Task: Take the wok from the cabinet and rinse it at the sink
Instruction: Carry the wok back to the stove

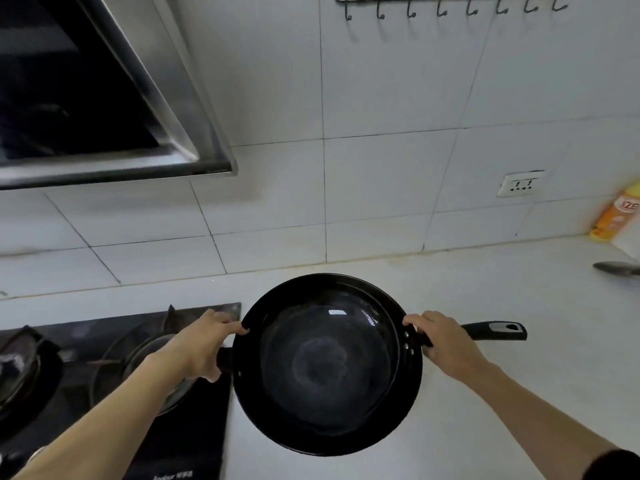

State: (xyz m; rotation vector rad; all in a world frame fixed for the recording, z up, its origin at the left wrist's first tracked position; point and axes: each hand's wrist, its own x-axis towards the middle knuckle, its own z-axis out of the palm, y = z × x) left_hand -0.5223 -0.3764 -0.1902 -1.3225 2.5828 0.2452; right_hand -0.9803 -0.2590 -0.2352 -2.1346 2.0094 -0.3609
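hands: left, right grip wok; helper handle mostly hidden

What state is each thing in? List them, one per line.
wok: held over the counter, upright, empty.
left hand: grips the wok's short side handle.
right hand: grips the long handle at its base.
gas stove: no flame visible.
wall socket: nothing plugged in.
hook rail: hooks bare.

Orange bottle: red label lettering, blurred. Gas stove front edge: white print, unreadable.
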